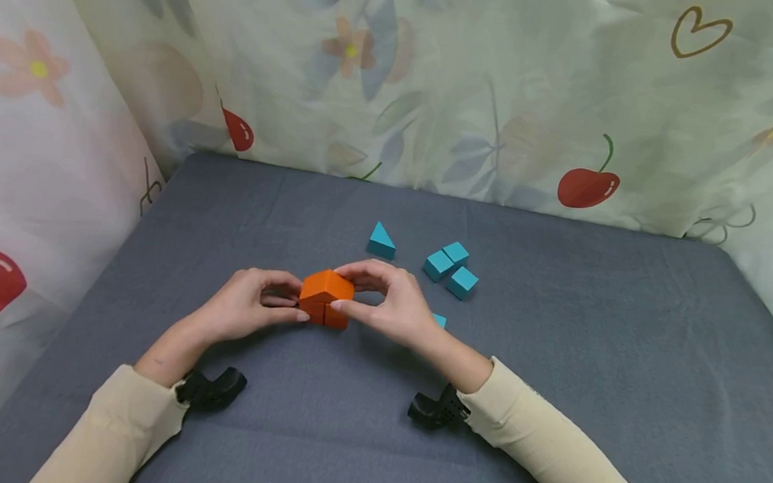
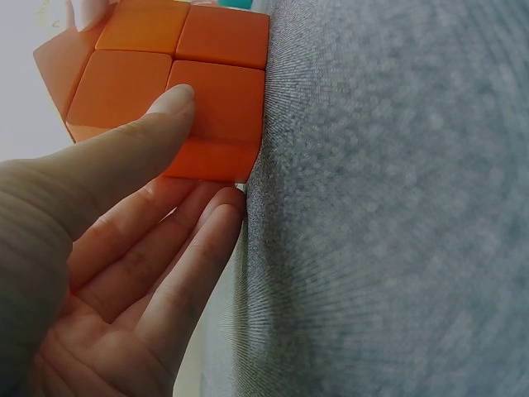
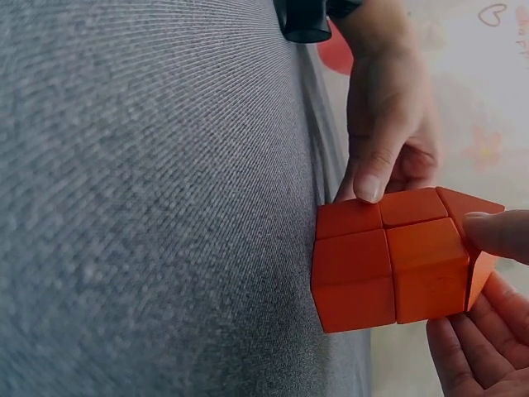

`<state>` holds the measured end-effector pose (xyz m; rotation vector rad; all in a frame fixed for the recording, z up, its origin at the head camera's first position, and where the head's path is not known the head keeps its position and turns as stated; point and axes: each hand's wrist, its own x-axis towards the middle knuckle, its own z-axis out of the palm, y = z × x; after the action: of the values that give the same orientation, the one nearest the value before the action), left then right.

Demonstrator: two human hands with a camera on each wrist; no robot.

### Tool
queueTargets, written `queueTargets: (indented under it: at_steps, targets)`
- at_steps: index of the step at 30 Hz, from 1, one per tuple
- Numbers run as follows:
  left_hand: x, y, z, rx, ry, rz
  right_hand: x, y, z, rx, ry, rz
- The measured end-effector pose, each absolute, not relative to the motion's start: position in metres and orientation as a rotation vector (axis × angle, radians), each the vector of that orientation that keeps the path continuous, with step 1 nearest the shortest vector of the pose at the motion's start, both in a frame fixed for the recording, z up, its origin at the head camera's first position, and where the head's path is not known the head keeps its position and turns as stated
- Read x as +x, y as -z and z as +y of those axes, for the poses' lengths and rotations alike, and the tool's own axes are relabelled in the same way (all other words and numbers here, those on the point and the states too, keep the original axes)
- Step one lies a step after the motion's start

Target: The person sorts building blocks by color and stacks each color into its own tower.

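Several orange cubes (image 3: pixel 351 285) are stacked in two layers on the table. On top sits an orange triangular block (image 1: pixel 329 285), like a roof. My right hand (image 1: pixel 398 304) pinches this roof block, thumb in front and fingers behind. At the stack's left side, my left hand (image 1: pixel 239 305) holds the cubes. In the left wrist view its thumb (image 2: pixel 140 145) lies across the front near the seam between the layers, while the other fingers (image 2: pixel 178 281) reach along the left side near the tabletop. The stack's back is hidden in the head view.
Behind the stack lies a blue triangular block (image 1: pixel 382 243). Three blue cubes (image 1: pixel 462 283) cluster to its right. Another blue piece (image 1: pixel 440 321) is mostly hidden by my right wrist. A grey cloth (image 1: pixel 313 450) covers the table, and a patterned curtain (image 1: pixel 441 85) hangs behind it.
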<state>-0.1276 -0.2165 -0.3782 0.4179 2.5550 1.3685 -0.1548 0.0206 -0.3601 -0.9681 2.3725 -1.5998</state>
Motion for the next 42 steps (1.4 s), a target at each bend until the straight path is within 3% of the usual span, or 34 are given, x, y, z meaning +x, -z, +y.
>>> queueTargets:
  at_steps: [22, 42]
  targets:
    - [-0.123, 0.374, -0.209, 0.435, -1.209, 2.669, -0.153, 0.357, 0.031, -1.015, 1.387, 2.386]
    - [-0.110, 0.343, -0.184, 0.456, -1.127, 2.971, -0.156, 0.345, 0.084, -0.953, 1.342, 2.486]
